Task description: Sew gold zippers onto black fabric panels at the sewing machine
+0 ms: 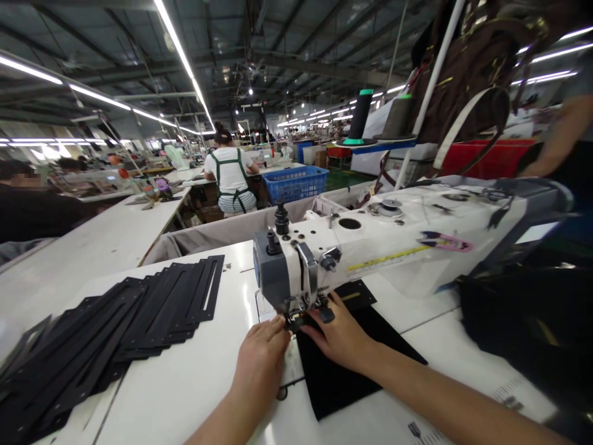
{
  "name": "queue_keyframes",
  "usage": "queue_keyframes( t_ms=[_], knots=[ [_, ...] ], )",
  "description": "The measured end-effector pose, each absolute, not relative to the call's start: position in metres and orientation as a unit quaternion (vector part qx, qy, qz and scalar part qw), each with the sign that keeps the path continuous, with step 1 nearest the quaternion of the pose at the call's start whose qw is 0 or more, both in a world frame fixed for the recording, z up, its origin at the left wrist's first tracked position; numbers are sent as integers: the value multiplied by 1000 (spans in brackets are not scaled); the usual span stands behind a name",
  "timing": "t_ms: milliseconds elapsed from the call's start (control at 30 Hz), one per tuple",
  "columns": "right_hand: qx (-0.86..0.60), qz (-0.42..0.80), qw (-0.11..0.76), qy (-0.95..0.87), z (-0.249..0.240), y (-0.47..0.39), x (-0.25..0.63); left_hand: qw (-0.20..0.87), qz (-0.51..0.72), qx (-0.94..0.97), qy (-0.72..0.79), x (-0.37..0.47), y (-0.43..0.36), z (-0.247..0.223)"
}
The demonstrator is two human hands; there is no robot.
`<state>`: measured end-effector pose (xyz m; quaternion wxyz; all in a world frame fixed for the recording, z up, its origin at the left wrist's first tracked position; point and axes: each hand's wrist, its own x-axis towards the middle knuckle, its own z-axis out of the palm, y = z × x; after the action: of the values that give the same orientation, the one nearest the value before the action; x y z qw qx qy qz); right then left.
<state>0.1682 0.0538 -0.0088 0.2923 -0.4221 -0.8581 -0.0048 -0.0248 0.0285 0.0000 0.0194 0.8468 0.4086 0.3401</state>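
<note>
I see the black cloth [343, 383] on the white table [194, 352], partly under the sewing machine [275, 272]. It looks light and floppy, best held flat near its edges. The right hand [343, 332] rests on it, fingers spread. The left hand [264, 352] bunches its fingers close under the machine; I can't tell if they pinch anything.

The dark, beamed ceiling [115, 37] filled the upper part of the frame. Long tube lights [173, 32] ran in rows toward the middle. At the left, a long white bench [125, 228] went into the depth. Near the centre, a blue basket [294, 188] stood beside green floor [340, 179], and at the right, a red container [509, 154].
</note>
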Motion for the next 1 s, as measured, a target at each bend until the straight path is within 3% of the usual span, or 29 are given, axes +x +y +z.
queue_keyframes(
  t_ms=[100,233,300,400,600,733,833,900,967,1000],
  knots=[
    [-510,-27,242,-825,-12,31,180,276,408,716,495,-30,8,11],
    [-534,-29,213,-818,-21,-19,197,591,417,494,482,-25,-27,22],
    [-539,-30,210,-815,-22,-43,202,662,407,414,475,-16,-40,27],
    [-544,-28,212,-811,-21,-68,205,683,371,375,505,-1,-47,33],
    [-511,-51,231,-826,-23,-94,195,565,287,529,565,24,-55,27],
    [-431,-94,290,-850,-25,-107,186,470,338,548,604,12,-71,27],
    [-376,-115,359,-846,-26,-99,185,363,384,548,649,-48,-90,42],
    [-343,-124,388,-847,-26,-90,186,167,391,561,710,-107,-118,62],
    [-325,-140,390,-850,-25,-84,188,-110,336,525,774,-169,-153,88],
    [-323,-151,383,-852,-24,-83,188,-168,332,496,784,-198,-170,101]
  ],
)
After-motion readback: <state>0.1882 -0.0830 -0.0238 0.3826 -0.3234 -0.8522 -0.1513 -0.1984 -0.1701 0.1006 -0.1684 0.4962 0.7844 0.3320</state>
